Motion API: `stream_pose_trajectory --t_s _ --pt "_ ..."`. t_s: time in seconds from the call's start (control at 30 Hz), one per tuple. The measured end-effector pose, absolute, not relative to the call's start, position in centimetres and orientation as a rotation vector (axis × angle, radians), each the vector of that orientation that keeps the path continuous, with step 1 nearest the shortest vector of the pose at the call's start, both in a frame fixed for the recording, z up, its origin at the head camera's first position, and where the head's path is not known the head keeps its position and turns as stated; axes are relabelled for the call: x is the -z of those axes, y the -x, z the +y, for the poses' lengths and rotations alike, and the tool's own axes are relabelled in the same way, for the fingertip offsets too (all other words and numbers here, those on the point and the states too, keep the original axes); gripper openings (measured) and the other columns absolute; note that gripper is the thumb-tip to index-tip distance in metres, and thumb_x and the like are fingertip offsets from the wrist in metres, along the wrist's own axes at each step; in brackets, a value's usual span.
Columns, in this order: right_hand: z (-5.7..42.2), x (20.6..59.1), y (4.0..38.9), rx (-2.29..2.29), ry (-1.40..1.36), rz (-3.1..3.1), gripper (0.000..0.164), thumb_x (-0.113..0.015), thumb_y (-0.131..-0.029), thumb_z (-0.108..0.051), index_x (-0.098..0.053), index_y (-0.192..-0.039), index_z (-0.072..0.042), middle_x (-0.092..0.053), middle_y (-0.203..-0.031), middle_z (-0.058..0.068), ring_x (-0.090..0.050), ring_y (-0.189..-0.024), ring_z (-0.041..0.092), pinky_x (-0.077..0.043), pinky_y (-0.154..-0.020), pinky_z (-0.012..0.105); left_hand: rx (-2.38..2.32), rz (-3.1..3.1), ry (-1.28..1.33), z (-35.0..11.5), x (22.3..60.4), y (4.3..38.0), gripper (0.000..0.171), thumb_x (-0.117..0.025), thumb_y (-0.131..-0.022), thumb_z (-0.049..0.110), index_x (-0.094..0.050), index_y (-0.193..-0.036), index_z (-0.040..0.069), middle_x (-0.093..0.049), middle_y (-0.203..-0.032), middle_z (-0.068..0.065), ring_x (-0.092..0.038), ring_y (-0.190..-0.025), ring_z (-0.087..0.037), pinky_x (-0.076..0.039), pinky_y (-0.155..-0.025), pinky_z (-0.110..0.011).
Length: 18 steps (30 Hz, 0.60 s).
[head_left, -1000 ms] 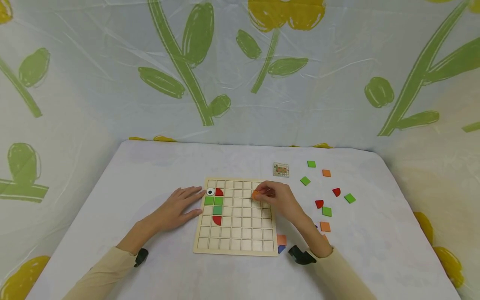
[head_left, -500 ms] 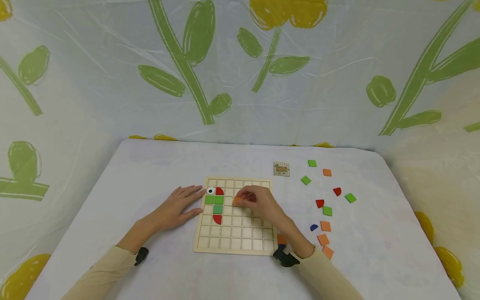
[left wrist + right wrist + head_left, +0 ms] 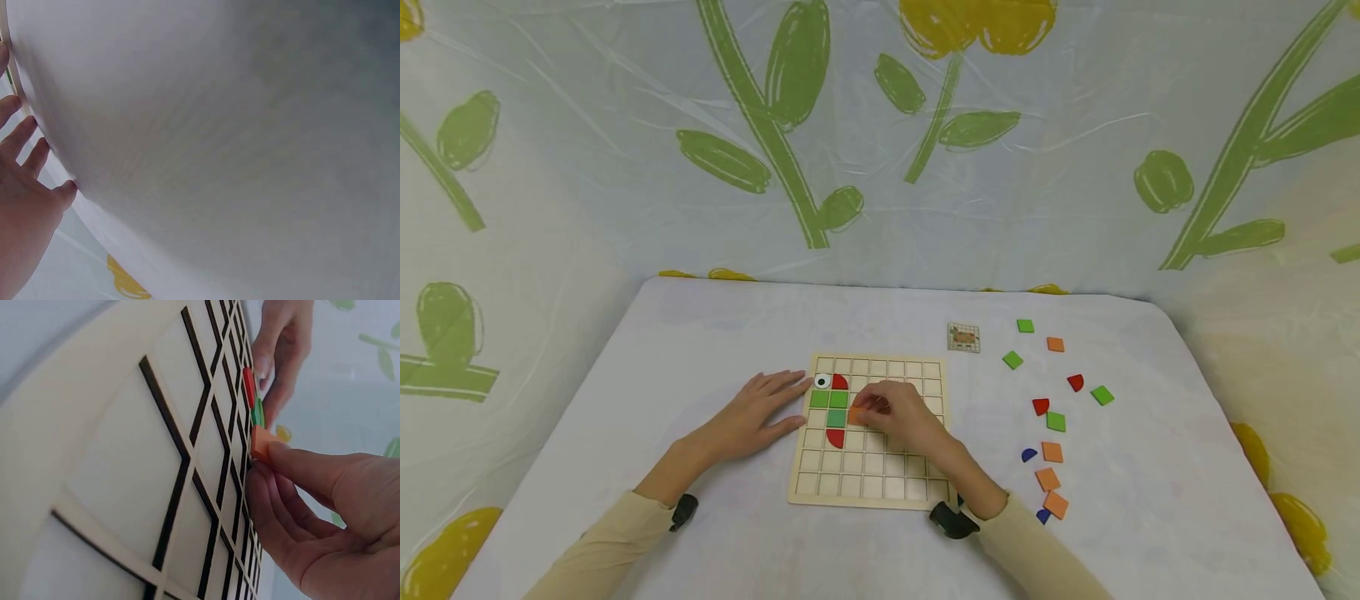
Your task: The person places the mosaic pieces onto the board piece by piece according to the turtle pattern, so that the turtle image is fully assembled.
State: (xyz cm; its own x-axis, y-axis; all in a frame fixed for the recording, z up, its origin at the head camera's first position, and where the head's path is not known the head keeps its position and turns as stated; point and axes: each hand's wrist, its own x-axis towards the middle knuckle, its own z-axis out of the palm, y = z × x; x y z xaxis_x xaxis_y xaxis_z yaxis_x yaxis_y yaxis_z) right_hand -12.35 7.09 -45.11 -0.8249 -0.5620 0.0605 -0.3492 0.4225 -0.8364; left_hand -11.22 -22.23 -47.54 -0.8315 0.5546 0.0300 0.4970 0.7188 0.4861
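Note:
A wooden grid board (image 3: 872,504) lies on the table. Its left columns hold an eye tile (image 3: 822,381), red quarter-circle tiles (image 3: 835,437), bright green square tiles (image 3: 838,399) and a teal square tile (image 3: 836,418). My right hand (image 3: 902,415) pinches an orange square tile (image 3: 855,416) between thumb and fingers, right at the cell beside the teal one. In the right wrist view the orange tile (image 3: 261,442) stands tilted at the grid. My left hand (image 3: 752,421) lies with spread, fairly straight fingers, its fingertips at the board's left edge.
A small pattern card (image 3: 964,337) lies behind the board. To the right are scattered loose tiles: green squares (image 3: 1102,395), orange squares (image 3: 1052,452), red quarter circles (image 3: 1076,382) and a blue half circle (image 3: 1028,455). A flower-printed cloth (image 3: 1037,183) hangs behind the table.
My right hand has carried the orange tile left across the board and toward me, up to the teal tile. The left hand has stayed at the board's edge.

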Motion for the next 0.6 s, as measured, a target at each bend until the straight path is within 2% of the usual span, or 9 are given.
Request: stream_pose_trajectory --t_s 0.3,0.6 --pt "6.82 45.13 12.04 1.262 0.797 2.494 0.008 -0.073 -0.095 -0.003 -0.076 -0.102 -0.003 -0.072 -0.093 0.003 -0.064 -0.081 0.014 -0.053 -0.074 0.024 -0.757 2.803 -0.888 -22.24 47.40 11.29 0.064 -0.069 -0.100 0.032 -0.046 -0.155 0.009 -0.043 -0.159 -0.015 -0.036 -0.147 -0.039 -0.023 -0.119 -0.062" --pt "6.41 45.19 11.84 1.217 0.780 2.551 0.009 -0.073 -0.095 -0.001 -0.079 -0.102 -0.003 -0.070 -0.095 0.004 -0.063 -0.085 0.015 -0.053 -0.074 0.026 -0.758 2.804 -0.884 -22.32 47.49 11.24 0.064 -0.068 -0.101 0.032 -0.046 -0.156 0.009 -0.042 -0.159 -0.015 -0.036 -0.146 -0.039 -0.025 -0.119 -0.060"
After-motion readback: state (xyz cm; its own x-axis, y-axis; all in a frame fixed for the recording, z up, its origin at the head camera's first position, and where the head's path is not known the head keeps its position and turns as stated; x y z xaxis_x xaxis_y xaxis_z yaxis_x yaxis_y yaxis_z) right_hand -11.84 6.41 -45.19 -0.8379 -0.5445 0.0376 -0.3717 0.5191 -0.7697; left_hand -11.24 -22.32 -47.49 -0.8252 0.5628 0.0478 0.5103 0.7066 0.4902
